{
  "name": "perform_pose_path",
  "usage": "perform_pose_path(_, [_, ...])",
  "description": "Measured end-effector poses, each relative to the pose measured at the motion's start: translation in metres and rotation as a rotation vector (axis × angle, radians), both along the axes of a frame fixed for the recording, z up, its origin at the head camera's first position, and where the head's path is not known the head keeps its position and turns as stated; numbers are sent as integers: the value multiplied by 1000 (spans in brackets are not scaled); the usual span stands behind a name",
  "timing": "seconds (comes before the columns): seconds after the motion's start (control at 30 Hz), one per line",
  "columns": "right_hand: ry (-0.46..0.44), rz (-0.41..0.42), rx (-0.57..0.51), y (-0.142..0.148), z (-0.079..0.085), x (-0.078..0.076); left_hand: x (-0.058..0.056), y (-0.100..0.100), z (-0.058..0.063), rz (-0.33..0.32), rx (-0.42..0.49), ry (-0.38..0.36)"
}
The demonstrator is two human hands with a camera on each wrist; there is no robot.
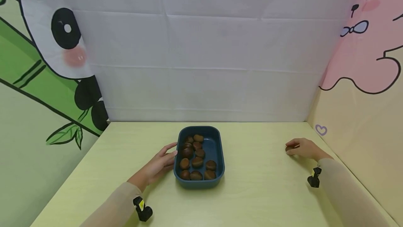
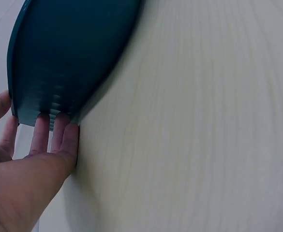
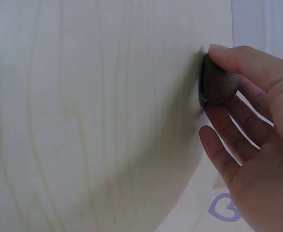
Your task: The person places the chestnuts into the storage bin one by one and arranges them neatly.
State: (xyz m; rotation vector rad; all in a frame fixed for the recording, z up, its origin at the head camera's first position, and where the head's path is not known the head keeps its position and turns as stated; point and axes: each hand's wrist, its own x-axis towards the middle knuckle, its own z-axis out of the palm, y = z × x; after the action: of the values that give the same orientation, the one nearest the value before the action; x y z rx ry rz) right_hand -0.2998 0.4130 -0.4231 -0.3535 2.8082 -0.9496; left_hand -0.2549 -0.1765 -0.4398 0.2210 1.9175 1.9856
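Observation:
A blue rectangular tray (image 1: 220,157) stands mid-table with several brown chestnuts (image 1: 197,162) in it, mostly along its left side and front. My left hand (image 1: 162,162) touches the tray's left wall; in the left wrist view its fairly straight fingertips (image 2: 59,118) rest against the blue side, the thumb at the rim. Far to the right, my right hand (image 1: 303,148) pinches a single chestnut (image 3: 219,82) between thumb and fingers, at the table surface. The little finger stays off the chestnut. In the head view the hand hides most of this chestnut.
The pale wood-grain table (image 1: 252,199) runs back to a white sheet (image 1: 207,45). A wall (image 1: 362,132) with a pink drawing and a small purple heart borders the right side, close to my right arm. Another painted wall (image 1: 25,132) stands on the left.

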Motion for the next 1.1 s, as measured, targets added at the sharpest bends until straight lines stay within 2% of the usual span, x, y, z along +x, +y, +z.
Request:
perform_pose_path(0.2, [-3,5,-6,-12,3,-5,-1,0,0,1,-6,-3])
perform_pose_path(0.4, [2,45,-13,-43,13,-13,-2,-1,-1,-10,2,0])
perform_pose_path(0.73, [14,227,-36,-113,39,-26,-2,-1,-1,-13,7,5])
perform_pose_path(1.1, [34,461,-116,-204,69,-16,-1,-1,0,-5,-1,6])
